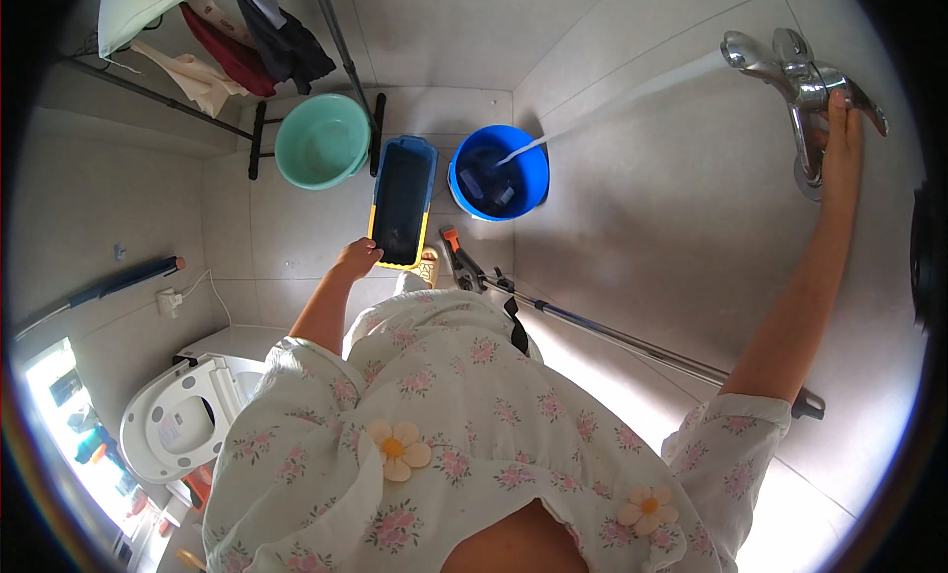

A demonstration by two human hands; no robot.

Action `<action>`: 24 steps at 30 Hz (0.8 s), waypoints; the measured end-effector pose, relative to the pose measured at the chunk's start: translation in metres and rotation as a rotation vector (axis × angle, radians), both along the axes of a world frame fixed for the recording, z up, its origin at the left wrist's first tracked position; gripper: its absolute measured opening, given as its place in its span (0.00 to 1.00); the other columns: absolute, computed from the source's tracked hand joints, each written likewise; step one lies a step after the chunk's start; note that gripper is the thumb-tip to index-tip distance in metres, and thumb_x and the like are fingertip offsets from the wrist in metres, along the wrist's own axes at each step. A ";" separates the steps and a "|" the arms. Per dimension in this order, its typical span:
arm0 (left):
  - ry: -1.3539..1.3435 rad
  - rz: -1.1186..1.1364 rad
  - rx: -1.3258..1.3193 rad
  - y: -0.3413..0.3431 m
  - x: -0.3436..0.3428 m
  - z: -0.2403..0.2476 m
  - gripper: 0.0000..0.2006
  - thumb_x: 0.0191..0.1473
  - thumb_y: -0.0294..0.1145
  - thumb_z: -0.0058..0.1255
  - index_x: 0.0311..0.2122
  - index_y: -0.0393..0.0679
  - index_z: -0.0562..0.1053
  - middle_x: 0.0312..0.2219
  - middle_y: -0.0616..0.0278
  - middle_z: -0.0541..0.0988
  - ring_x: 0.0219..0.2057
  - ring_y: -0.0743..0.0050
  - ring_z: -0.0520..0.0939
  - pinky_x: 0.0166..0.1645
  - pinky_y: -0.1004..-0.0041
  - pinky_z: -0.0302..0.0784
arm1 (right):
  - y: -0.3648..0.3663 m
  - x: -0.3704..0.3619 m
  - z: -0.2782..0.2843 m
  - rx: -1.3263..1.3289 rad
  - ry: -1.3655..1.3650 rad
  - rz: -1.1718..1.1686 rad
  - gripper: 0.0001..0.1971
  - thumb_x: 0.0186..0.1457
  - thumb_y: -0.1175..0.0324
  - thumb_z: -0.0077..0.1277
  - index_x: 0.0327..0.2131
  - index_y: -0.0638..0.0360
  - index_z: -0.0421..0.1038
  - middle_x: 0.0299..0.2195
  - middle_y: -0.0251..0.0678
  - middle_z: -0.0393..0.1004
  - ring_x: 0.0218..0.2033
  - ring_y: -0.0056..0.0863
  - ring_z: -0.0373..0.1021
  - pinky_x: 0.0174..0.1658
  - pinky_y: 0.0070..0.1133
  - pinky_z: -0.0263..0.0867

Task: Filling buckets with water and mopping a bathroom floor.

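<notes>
Counted contents, head view: two hands, the left hand (355, 256) beside the rectangular bucket and the right hand (842, 128) on the tap; one chrome wall tap (800, 79) giving one stream of water (632, 94); three vessels on the floor, namely one round blue bucket (499, 173), one rectangular blue-and-yellow mop bucket (403, 200) and one teal basin (322, 140); one long-handled mop (612, 334) lying across the tiles; one toilet (188, 415) with its seat down; one metal drying rack (257, 128) carrying several hung cloths, their exact number unclear; one dark wall-mounted bar (123, 280); one wall socket (170, 301)
</notes>
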State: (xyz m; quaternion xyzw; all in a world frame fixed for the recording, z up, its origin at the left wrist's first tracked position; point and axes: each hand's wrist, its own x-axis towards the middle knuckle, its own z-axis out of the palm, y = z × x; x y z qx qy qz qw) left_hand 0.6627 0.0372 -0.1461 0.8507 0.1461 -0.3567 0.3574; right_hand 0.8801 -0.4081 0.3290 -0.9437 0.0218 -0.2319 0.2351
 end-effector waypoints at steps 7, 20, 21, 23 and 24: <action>-0.006 -0.038 0.020 -0.001 0.006 0.005 0.21 0.43 0.44 0.45 0.41 0.40 0.66 0.35 0.55 0.72 0.38 0.62 0.72 0.42 0.71 0.66 | -0.009 0.004 -0.001 -0.009 0.015 -0.015 0.30 0.47 0.42 0.35 0.37 0.64 0.62 0.33 0.42 0.65 0.27 0.24 0.62 0.32 0.19 0.59; 0.002 -0.029 -0.014 0.001 0.006 -0.007 0.22 0.43 0.43 0.45 0.41 0.40 0.66 0.36 0.53 0.72 0.38 0.60 0.72 0.43 0.70 0.66 | -0.003 0.004 -0.002 0.028 -0.034 0.001 0.29 0.47 0.43 0.36 0.38 0.63 0.62 0.33 0.40 0.65 0.29 0.26 0.63 0.31 0.18 0.59; 0.003 -0.028 -0.015 0.001 0.007 -0.006 0.22 0.43 0.43 0.45 0.41 0.40 0.66 0.36 0.53 0.72 0.38 0.60 0.72 0.43 0.70 0.66 | -0.007 0.006 -0.002 0.012 -0.044 0.021 0.29 0.47 0.43 0.36 0.38 0.63 0.62 0.34 0.41 0.65 0.30 0.26 0.63 0.32 0.18 0.59; 0.003 -0.026 -0.015 0.000 0.007 -0.001 0.22 0.43 0.43 0.45 0.41 0.40 0.66 0.36 0.54 0.72 0.38 0.60 0.72 0.43 0.70 0.66 | -0.011 0.007 -0.003 -0.004 -0.053 0.041 0.29 0.47 0.43 0.36 0.38 0.63 0.62 0.34 0.41 0.65 0.31 0.27 0.63 0.32 0.19 0.60; 0.002 -0.023 -0.014 0.000 0.007 0.001 0.22 0.43 0.44 0.45 0.41 0.40 0.66 0.36 0.54 0.72 0.38 0.60 0.72 0.43 0.70 0.66 | -0.009 0.006 -0.002 0.002 -0.041 0.027 0.29 0.47 0.43 0.36 0.38 0.63 0.62 0.35 0.41 0.64 0.32 0.27 0.63 0.33 0.19 0.60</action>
